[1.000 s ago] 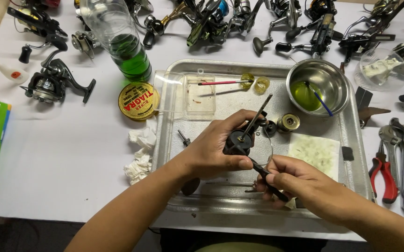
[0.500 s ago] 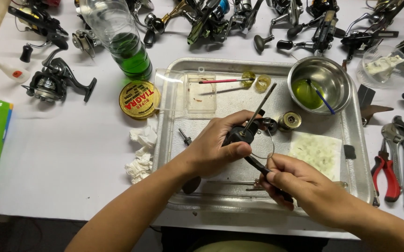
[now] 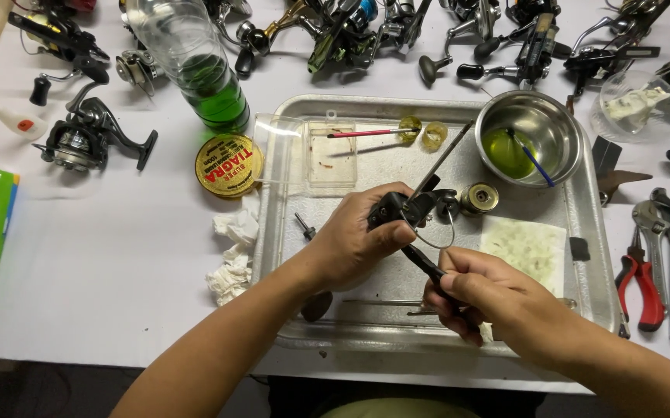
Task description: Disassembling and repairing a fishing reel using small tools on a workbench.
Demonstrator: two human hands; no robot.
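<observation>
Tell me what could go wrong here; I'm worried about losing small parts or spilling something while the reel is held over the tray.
1. The black fishing reel body, gripped by the left hand above the metal tray, could slip onto the small brass spool.
2. The right hand works near the steel bowl of green liquid; a knock might spill it.

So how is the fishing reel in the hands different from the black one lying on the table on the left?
The held reel is gripped by the left hand above the metal tray, with the right hand on a black part below it; the table reel lies untouched on the white table. The held reel's thin wire loop hangs open, while the table reel looks fully assembled. Both are black spinning reels.
</observation>
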